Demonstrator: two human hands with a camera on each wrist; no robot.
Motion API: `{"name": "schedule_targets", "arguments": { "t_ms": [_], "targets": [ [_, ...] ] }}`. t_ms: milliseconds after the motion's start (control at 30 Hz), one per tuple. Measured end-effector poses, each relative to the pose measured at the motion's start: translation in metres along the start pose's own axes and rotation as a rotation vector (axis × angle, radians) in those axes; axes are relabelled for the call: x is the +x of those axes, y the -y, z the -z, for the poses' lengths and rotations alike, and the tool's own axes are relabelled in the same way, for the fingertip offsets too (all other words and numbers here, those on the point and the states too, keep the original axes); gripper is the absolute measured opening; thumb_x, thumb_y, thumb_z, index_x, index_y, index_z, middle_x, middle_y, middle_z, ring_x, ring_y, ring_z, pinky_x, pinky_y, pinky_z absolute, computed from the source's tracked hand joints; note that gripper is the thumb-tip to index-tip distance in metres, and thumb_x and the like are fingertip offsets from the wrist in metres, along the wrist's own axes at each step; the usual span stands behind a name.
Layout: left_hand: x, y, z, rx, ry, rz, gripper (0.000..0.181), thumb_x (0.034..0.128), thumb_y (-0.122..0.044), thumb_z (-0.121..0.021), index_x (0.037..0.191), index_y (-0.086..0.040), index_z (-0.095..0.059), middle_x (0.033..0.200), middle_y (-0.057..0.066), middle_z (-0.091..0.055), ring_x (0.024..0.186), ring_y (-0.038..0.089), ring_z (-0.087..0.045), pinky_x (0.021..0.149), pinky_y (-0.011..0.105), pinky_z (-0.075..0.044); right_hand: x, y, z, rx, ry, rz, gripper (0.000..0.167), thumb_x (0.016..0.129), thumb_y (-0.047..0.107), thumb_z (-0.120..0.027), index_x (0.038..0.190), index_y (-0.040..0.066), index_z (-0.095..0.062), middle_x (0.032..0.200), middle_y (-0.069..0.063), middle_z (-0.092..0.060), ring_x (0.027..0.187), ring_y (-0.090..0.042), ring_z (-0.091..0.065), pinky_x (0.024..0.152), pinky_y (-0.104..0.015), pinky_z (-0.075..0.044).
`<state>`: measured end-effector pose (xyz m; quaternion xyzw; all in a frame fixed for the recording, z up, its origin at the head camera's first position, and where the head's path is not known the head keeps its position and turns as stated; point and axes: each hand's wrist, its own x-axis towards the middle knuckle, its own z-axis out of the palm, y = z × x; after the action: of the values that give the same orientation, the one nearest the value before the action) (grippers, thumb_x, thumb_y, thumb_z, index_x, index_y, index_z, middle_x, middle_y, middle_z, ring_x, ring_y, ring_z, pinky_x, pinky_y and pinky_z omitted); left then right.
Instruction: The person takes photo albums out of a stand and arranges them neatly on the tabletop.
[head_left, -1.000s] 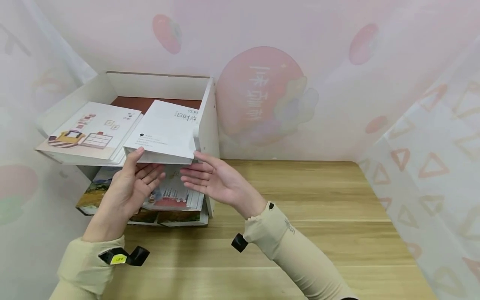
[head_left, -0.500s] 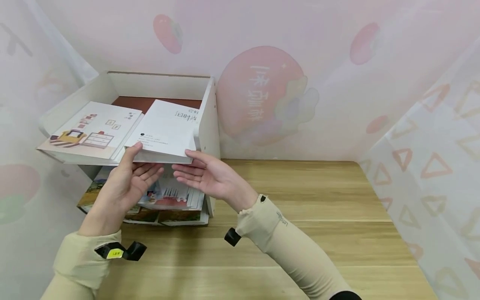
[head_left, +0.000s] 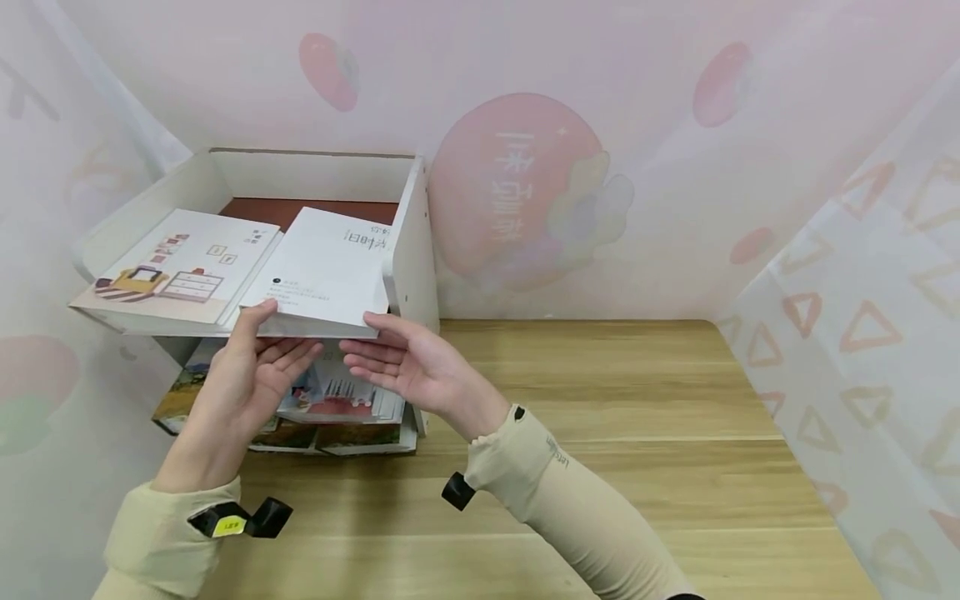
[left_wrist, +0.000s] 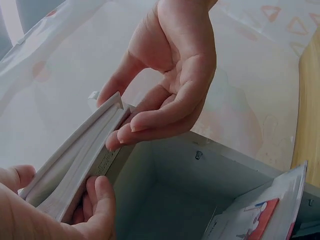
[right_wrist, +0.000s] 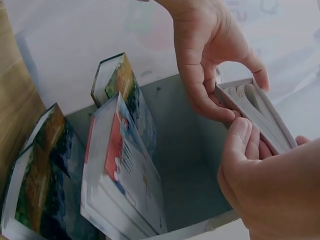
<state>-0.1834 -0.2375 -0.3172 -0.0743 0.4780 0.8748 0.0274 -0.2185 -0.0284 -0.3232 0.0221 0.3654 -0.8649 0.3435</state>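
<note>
A white hardcover book with dark lettering lies at the front right of the upper shelf, its near end sticking out past the edge. My left hand holds its near left corner, thumb on top and fingers underneath. At the near right corner my right hand holds it the same way. The left wrist view shows the book's page edges between both hands. Beside it, to the left, lies a book with a yellow vehicle and furniture drawn on its cover.
Below, the lower compartment holds several books, among them one with a red-and-white cover and ones with landscape covers. A wooden tabletop spreads to the right. Printed curtain hangs behind and at the sides.
My right hand has slid left along the white book's near edge, its thumb now on the corner. My left hand has shifted slightly left. The book has moved only a little.
</note>
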Motion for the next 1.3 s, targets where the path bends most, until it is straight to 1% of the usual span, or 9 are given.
{"name": "schedule_targets", "arguments": {
  "t_ms": [167,333,533,667,767,867,933,1100,1300],
  "targets": [
    [-0.007,0.000,0.003,-0.007,0.085,-0.045,0.062,0.1016,-0.033,-0.056,0.147,-0.012,-0.019,0.137,0.014,-0.031,0.122,0.022,-0.050,0.095,0.033,-0.051,-0.005,-0.006,0.000,0.006,0.001,0.023,0.014,0.093,0.019,-0.070,0.097,0.006,-0.070,0.115,-0.024,-0.066,0.097,-0.031,-0.067,0.094,-0.041,-0.052],
    [-0.012,0.000,0.004,0.005,0.094,-0.047,0.067,0.1030,-0.031,-0.054,0.150,-0.012,-0.011,0.139,0.013,-0.027,0.127,0.024,-0.042,0.098,0.033,-0.048,-0.009,-0.013,0.000,0.014,-0.001,0.039,0.016,0.093,0.018,-0.070,0.101,0.005,-0.070,0.114,-0.024,-0.066,0.096,-0.030,-0.068,0.093,-0.042,-0.053],
    [-0.019,0.001,0.007,0.012,0.116,-0.046,0.062,0.1046,-0.030,-0.050,0.150,-0.016,-0.010,0.139,0.013,-0.024,0.130,0.025,-0.037,0.100,0.033,-0.046,-0.014,-0.019,-0.001,0.004,0.004,0.047,0.014,0.093,0.018,-0.069,0.099,0.005,-0.069,0.113,-0.025,-0.066,0.093,-0.030,-0.068,0.092,-0.042,-0.053],
    [-0.025,0.002,0.013,-0.030,0.157,-0.044,0.059,0.1057,-0.027,-0.048,0.151,-0.019,-0.011,0.142,0.013,-0.025,0.125,0.023,-0.046,0.098,0.035,-0.048,-0.017,-0.022,-0.002,-0.012,0.013,0.046,0.013,0.093,0.017,-0.068,0.100,0.006,-0.068,0.113,-0.025,-0.066,0.090,-0.028,-0.068,0.090,-0.040,-0.055],
    [-0.028,0.001,0.018,-0.058,0.184,-0.043,0.057,0.1065,-0.025,-0.046,0.152,-0.019,-0.013,0.141,0.013,-0.031,0.120,0.023,-0.054,0.097,0.037,-0.050,-0.019,-0.025,-0.002,-0.019,0.023,0.052,0.013,0.094,0.017,-0.068,0.101,0.007,-0.068,0.112,-0.024,-0.067,0.090,-0.028,-0.068,0.087,-0.039,-0.056],
    [-0.028,-0.002,0.023,-0.089,0.198,-0.030,0.053,0.1067,-0.025,-0.045,0.150,-0.018,-0.017,0.137,0.012,-0.039,0.118,0.025,-0.056,0.097,0.040,-0.050,-0.020,-0.026,-0.001,-0.023,0.029,0.065,0.013,0.094,0.017,-0.067,0.102,0.007,-0.068,0.109,-0.023,-0.068,0.090,-0.027,-0.068,0.085,-0.038,-0.056],
    [-0.028,-0.004,0.027,-0.134,0.201,-0.012,0.048,0.1066,-0.025,-0.045,0.148,-0.018,-0.022,0.135,0.012,-0.043,0.118,0.027,-0.057,0.098,0.042,-0.049,-0.020,-0.027,-0.001,-0.026,0.028,0.074,0.013,0.094,0.017,-0.067,0.102,0.007,-0.068,0.106,-0.022,-0.069,0.091,-0.027,-0.068,0.084,-0.037,-0.057],
    [-0.028,-0.005,0.037,-0.211,0.228,0.010,0.038,0.1068,-0.021,-0.044,0.144,-0.017,-0.037,0.131,0.015,-0.048,0.117,0.033,-0.057,0.099,0.045,-0.048,-0.021,-0.028,0.000,-0.040,0.032,0.083,0.012,0.093,0.017,-0.067,0.100,0.007,-0.067,0.105,-0.021,-0.069,0.089,-0.026,-0.068,0.083,-0.037,-0.057],
    [-0.028,-0.005,0.045,-0.211,0.277,0.009,0.034,0.1074,-0.020,-0.040,0.141,-0.015,-0.044,0.132,0.015,-0.051,0.118,0.034,-0.057,0.099,0.045,-0.047,-0.023,-0.031,0.002,-0.059,0.046,0.088,0.009,0.093,0.015,-0.067,0.097,0.007,-0.067,0.107,-0.024,-0.068,0.088,-0.027,-0.068,0.086,-0.039,-0.056]
  ]
}}
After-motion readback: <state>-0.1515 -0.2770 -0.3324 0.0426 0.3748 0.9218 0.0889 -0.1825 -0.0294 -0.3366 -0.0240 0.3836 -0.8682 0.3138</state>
